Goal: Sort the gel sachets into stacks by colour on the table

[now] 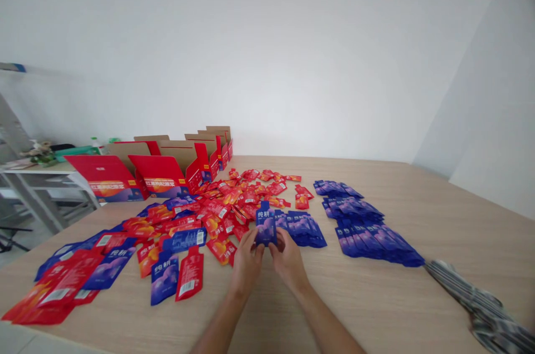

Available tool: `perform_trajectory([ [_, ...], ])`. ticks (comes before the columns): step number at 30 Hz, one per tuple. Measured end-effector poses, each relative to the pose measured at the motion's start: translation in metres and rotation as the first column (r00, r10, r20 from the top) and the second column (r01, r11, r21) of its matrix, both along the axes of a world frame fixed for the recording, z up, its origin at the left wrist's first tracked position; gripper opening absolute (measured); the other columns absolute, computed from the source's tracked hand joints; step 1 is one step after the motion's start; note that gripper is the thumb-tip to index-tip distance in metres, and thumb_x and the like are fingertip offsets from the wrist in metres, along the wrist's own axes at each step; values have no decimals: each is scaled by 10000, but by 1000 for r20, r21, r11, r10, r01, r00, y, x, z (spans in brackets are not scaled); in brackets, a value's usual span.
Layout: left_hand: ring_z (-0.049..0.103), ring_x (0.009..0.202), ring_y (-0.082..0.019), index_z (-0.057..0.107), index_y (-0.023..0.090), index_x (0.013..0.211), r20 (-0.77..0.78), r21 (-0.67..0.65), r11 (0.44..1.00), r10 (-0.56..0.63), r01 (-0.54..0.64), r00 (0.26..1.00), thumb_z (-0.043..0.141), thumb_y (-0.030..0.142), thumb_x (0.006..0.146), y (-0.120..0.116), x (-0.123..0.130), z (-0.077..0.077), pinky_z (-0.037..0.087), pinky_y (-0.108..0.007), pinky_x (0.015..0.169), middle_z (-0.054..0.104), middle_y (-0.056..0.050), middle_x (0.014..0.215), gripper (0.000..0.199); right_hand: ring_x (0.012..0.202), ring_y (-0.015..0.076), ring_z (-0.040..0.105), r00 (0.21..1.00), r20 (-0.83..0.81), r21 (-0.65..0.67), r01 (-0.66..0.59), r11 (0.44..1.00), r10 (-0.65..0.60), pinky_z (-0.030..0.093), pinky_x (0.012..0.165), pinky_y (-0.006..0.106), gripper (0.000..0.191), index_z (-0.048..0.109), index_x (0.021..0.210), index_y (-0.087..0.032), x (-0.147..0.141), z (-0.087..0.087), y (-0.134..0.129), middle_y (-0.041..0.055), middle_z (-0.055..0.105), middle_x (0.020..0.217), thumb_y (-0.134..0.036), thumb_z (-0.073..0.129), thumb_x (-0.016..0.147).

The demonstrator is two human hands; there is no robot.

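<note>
Between both hands, a blue pouch [266, 226] with a purple fruit print is held upright, its front toward me. My left hand [247, 256] pinches its lower left corner, and my right hand [286, 256] pinches the lower right. Just behind and to the right, a fanned row of blue pouches [307, 229] lies on the table. A loose heap of red pouches [221, 203] spreads to the left of my hands. Nearer me on that side lie a single blue pouch [164, 279] and a red pouch [190, 275], side by side.
Open red boxes [163, 173] stand in rows at the back left of the wooden table [334, 309]. More blue pouches [371, 239] lie in overlapping rows on the right. A striped cloth bundle [480, 301] lies at the right front. Red and blue pouches [71, 281] overlap at the left edge.
</note>
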State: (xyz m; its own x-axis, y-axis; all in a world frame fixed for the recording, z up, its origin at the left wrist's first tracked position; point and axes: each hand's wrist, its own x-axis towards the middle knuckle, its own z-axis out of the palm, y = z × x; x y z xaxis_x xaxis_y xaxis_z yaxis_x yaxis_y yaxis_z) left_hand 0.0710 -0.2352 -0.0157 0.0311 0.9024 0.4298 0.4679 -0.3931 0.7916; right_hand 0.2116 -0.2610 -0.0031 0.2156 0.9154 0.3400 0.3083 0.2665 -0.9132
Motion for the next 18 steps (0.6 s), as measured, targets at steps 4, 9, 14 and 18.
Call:
perform_trajectory([
  [4, 509, 1283, -232, 582, 196, 1305, -177, 52, 998, -34, 44, 984, 476, 222, 888, 11, 26, 7, 405, -429, 1105, 572, -103, 1357, 431, 1050, 264, 664, 952, 272, 0, 145, 989, -139, 526, 919, 385, 588, 491, 1382, -121, 25, -5, 5, 151, 667, 1209, -217, 546, 804],
  [9, 455, 1324, -250, 514, 202, 1383, -336, 59, 991, -94, 121, 937, 511, 193, 855, 22, 58, 13, 368, -452, 1115, 528, -98, 1407, 528, 1006, 254, 667, 876, 424, 19, 247, 969, -231, 523, 913, 375, 515, 534, 1363, -121, 58, -7, 17, 146, 690, 1144, -178, 480, 854],
  [14, 467, 1302, -246, 533, 189, 1369, -414, 54, 992, -85, 118, 906, 422, 222, 931, 33, 78, 11, 364, -448, 1102, 543, -110, 1390, 453, 1071, 256, 657, 816, 507, 18, 310, 951, -275, 503, 958, 376, 441, 569, 1328, -110, 75, -15, 27, 166, 680, 1188, -196, 417, 924],
  [18, 477, 1283, -239, 546, 193, 1355, -468, 47, 995, -53, 85, 882, 406, 193, 940, 35, 86, 6, 355, -439, 1100, 554, -101, 1380, 438, 1026, 252, 683, 817, 522, -60, 320, 946, -243, 518, 917, 347, 422, 574, 1310, -77, 78, -22, 31, 176, 700, 1149, -197, 402, 944],
])
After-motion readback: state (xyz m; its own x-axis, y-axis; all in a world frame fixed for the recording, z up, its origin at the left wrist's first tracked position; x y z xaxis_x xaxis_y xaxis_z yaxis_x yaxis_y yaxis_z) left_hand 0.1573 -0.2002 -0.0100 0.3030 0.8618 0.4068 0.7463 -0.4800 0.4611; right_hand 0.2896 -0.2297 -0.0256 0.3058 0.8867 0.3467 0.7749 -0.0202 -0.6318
